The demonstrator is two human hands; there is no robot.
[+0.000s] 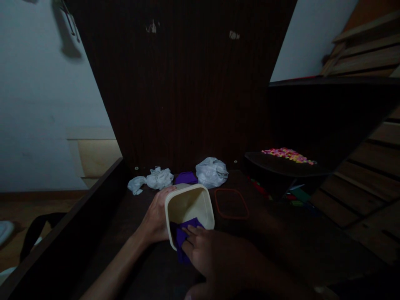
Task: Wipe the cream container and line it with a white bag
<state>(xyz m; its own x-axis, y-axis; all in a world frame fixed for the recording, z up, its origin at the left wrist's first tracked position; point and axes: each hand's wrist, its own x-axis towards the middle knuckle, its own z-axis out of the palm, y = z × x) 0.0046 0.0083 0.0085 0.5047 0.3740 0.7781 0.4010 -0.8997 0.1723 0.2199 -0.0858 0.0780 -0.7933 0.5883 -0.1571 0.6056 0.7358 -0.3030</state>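
Observation:
A cream square plastic container (206,204) is tilted so that its opening faces me. My left hand (158,218) grips it round its left side; some of the fingers are hidden behind it. A purple cloth (181,235) lies over the container's lower rim and reaches inside. My right hand (206,250) presses this cloth against the inner wall, with the fingers bent over it. Just right of the container, a lid with an orange-red rim (231,204) lies flat on the dark surface.
Crumpled white plastic bags (212,172) (159,178) and another purple cloth (186,178) lie along the dark back panel (187,83). At the right stands a dark shelf with small pink and yellow pieces (289,155). A raised dark side board (71,216) runs along the left.

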